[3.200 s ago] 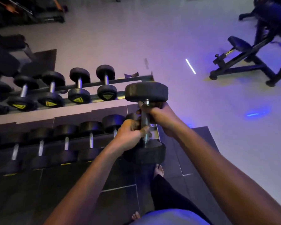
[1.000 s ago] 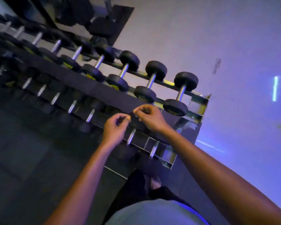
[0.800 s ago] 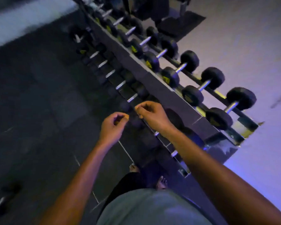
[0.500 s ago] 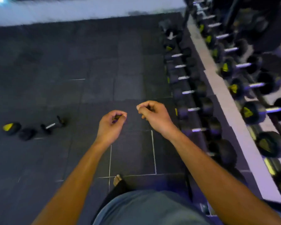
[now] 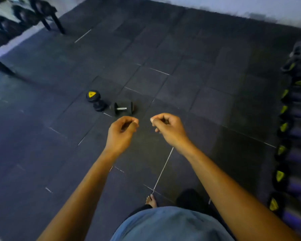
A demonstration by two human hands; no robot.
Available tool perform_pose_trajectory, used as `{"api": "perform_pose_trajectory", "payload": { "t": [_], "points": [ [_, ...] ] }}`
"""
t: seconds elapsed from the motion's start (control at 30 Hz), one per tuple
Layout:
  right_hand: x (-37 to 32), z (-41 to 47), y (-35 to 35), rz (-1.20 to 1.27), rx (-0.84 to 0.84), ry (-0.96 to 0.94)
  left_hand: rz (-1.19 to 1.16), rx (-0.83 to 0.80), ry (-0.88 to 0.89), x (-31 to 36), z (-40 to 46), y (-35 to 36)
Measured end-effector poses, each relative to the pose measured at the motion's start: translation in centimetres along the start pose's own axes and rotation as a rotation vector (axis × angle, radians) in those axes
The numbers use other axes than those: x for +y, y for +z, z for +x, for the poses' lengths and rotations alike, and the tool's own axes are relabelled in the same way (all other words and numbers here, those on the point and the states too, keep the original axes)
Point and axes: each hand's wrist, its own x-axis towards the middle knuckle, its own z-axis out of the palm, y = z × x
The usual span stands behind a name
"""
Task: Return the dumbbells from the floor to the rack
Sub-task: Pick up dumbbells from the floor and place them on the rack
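With one dumbbell just racked and the view swung away from the rack (image 5: 292,153), both hands, left (image 5: 122,131) and right (image 5: 167,127), are held loosely curled and empty above the mat (image 5: 198,49), where two dumbbells (image 5: 109,104) remain to be collected.

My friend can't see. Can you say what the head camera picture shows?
Two empty hands, the left hand and right hand, are held out loosely curled above a dark mat floor. Two dumbbells lie on it ahead; the dumbbell rack runs along the right edge.
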Motion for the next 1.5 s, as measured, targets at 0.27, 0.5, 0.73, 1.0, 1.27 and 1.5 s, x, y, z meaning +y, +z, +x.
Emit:
{"api": "perform_pose_trajectory", "payload": {
  "t": [0.27,0.5,0.73,1.0,1.27,1.5],
  "points": [
    [0.5,16.3,6.3,-0.036,-0.150,0.104,-0.084,0.091,-0.173,-4.0,13.4,-3.1],
    [-2.9,35.0,10.1,-0.098,-0.329,0.116,-0.146,0.228,-0.303,-4.8,27.8,-4.2],
    [-5.7,50.6,16.2,-0.233,-0.544,0.127,-0.239,0.394,-0.387,-6.1,39.2,-7.1],
    [-1.3,67.0,27.8,-0.496,-0.707,0.194,-0.530,0.490,-0.630,-17.6,53.5,-9.2],
    [15.3,82.4,36.1,-0.824,-0.815,0.452,-0.880,0.623,-0.962,-36.3,65.8,-2.5],
    [36.8,95.3,44.3,-1.050,-1.002,0.444,-0.987,0.817,-1.085,-56.2,74.5,6.7]
  ]
}}
